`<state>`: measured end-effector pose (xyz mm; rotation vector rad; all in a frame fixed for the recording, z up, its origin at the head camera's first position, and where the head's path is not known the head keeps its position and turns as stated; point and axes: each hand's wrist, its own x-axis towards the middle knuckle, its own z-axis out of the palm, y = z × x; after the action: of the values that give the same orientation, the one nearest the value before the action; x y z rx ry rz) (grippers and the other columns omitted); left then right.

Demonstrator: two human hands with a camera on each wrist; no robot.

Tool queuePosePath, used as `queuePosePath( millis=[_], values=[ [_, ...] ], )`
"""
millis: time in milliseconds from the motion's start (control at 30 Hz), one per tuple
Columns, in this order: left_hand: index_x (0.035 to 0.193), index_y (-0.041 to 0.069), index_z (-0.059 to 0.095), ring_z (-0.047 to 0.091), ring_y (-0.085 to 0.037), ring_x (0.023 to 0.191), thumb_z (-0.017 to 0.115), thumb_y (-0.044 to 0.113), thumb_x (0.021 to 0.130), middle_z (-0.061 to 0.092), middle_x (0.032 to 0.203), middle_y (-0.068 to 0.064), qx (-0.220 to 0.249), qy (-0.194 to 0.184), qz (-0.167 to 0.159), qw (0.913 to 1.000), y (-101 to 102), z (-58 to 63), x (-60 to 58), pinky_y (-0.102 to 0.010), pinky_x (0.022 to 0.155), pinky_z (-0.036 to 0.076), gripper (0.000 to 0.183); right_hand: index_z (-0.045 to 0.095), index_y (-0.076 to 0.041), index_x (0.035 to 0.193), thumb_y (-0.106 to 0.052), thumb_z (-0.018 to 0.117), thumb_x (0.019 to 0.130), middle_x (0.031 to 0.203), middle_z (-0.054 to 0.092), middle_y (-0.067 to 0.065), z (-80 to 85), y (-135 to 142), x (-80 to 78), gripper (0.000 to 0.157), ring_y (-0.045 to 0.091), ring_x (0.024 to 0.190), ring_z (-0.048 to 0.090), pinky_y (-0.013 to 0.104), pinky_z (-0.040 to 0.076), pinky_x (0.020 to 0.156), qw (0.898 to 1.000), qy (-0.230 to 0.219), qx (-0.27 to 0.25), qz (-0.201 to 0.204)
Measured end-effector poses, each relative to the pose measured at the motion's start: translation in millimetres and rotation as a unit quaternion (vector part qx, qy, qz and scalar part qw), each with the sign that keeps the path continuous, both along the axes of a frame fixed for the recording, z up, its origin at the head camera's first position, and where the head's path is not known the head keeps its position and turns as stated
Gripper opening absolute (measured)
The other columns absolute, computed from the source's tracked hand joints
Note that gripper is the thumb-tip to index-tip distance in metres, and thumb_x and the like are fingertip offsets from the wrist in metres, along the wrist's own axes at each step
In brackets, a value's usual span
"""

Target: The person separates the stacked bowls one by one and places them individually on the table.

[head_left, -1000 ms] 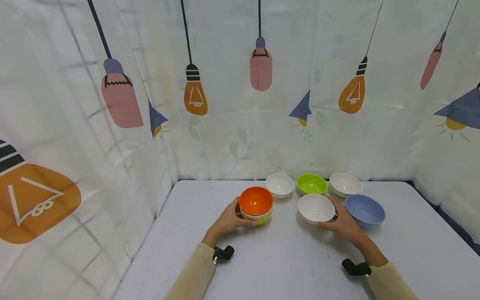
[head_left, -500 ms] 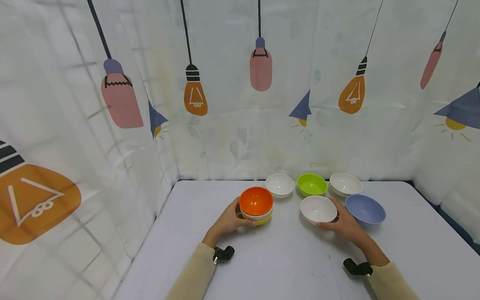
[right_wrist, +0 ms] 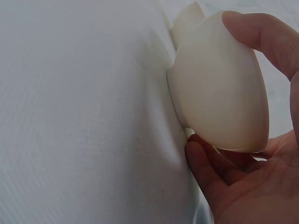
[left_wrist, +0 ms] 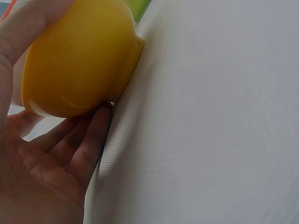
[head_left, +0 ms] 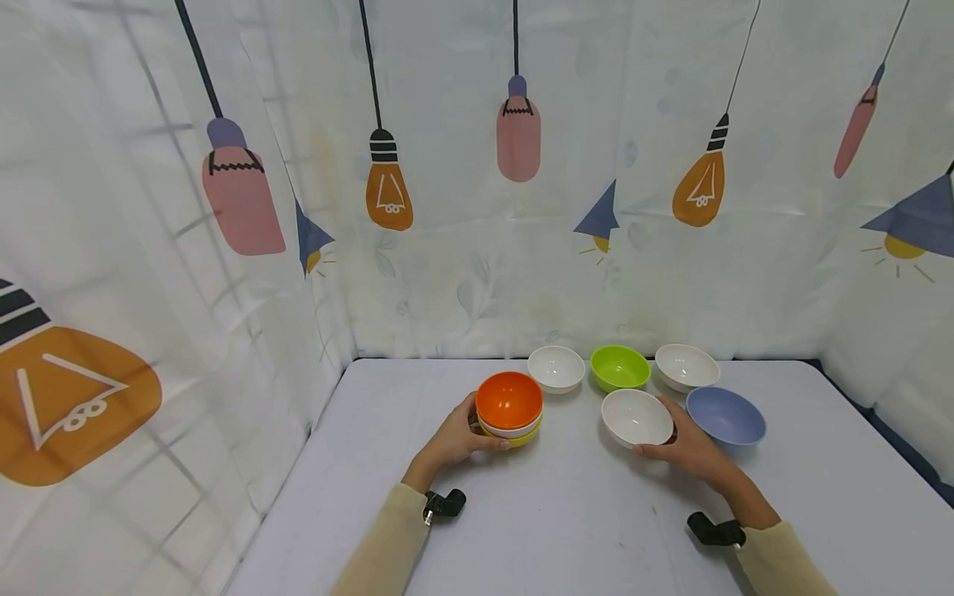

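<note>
My left hand [head_left: 456,434] grips a stack of bowls from its left side, thumb at the front and fingers behind. On top sits an orange bowl [head_left: 509,400], then a white bowl [head_left: 514,431], with a yellow bowl [left_wrist: 81,60] at the bottom, its foot at the white cloth in the left wrist view. My right hand [head_left: 687,443] holds a single white bowl [head_left: 637,418] by its right side. In the right wrist view the thumb lies on that bowl's outer wall [right_wrist: 219,84] and the other fingers curl underneath, its foot right at the cloth.
Behind the held bowls stand a small white bowl [head_left: 556,369], a green bowl [head_left: 620,367] and another white bowl [head_left: 687,367]. A blue bowl [head_left: 726,416] is just right of my right hand. Lamp-patterned curtains [head_left: 447,290] border the white-covered table [head_left: 566,530].
My right hand and its white bowl have shifted slightly to the right and toward me. The left hand and the stack have stayed in place.
</note>
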<state>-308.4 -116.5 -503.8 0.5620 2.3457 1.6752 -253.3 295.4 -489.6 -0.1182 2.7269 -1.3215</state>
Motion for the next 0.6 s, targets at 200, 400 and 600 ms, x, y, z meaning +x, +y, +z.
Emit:
queuePosePath(
  millis=[200, 400, 600],
  values=[
    [0.153, 0.021, 0.04, 0.052, -0.027, 0.139, 0.093, 0.024, 0.075, 0.054, 0.151, 0.0, 0.003, 0.0, -0.001, 1.0, 0.2, 0.1, 0.3, -0.055, 0.12, 0.037, 0.095, 0.012, -0.003, 0.161, -0.04, 0.086, 0.081, 0.157, 0.034, 0.026, -0.5, 0.7, 0.1, 0.116, 0.044, 0.137, 0.043, 0.061, 0.046, 0.108, 1.0, 0.0, -0.001, 0.005],
    [0.153, 0.023, 0.04, 0.051, -0.027, 0.14, 0.094, 0.027, 0.075, 0.053, 0.151, 0.001, -0.003, -0.003, 0.003, 1.0, 0.4, 0.4, 0.3, -0.058, 0.122, 0.033, 0.095, 0.011, -0.003, 0.162, -0.04, 0.086, 0.082, 0.156, 0.035, 0.025, -1.5, 2.3, -0.4, 0.115, 0.044, 0.136, 0.045, 0.058, 0.048, 0.106, 1.0, 0.005, 0.001, 0.007],
    [0.153, 0.023, 0.041, 0.052, -0.027, 0.14, 0.094, 0.026, 0.075, 0.054, 0.151, 0.002, -0.001, -0.003, 0.0, 1.0, 0.0, 0.9, 0.8, -0.056, 0.122, 0.034, 0.094, 0.012, -0.004, 0.162, -0.04, 0.086, 0.082, 0.156, 0.035, 0.025, -1.6, 2.3, 0.0, 0.115, 0.044, 0.136, 0.045, 0.057, 0.048, 0.106, 1.0, 0.003, 0.0, 0.007]
  ],
)
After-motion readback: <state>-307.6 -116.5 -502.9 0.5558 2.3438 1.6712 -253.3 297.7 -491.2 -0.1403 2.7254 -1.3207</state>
